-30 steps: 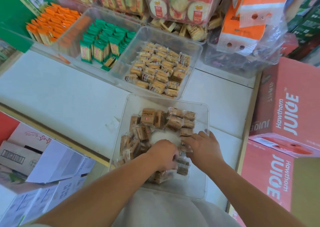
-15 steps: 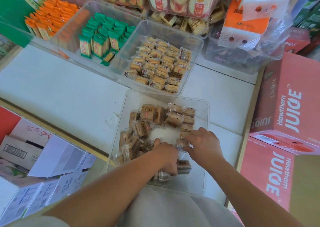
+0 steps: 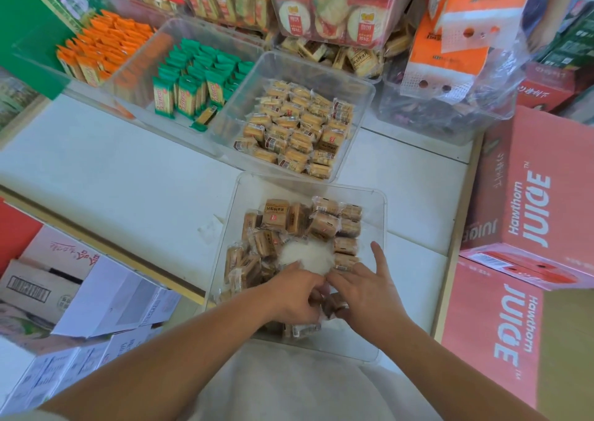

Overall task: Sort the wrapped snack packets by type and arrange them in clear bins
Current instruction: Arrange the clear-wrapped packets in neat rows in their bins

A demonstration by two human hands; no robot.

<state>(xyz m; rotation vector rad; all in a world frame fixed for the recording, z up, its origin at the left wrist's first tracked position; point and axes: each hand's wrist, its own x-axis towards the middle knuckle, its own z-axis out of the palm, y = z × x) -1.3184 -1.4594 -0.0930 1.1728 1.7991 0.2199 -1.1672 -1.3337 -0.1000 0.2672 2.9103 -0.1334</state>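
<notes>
Left hand [image 3: 294, 295] curls its fingers round brown packets [image 3: 276, 216] at the near end of the nearest clear bin [image 3: 350, 340]; right hand [image 3: 366, 288], fingers spread, rests on them alongside; the bin sits on the white tabletop [image 3: 112, 179], just before a bin of yellow packets [image 3: 295, 128].

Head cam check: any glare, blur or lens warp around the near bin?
Head view: blown-out white patch in the near bin among the brown packets; left hand and right hand slightly soft; fisheye bends the juice cartons at right; lighting even, shadows faint.
</notes>
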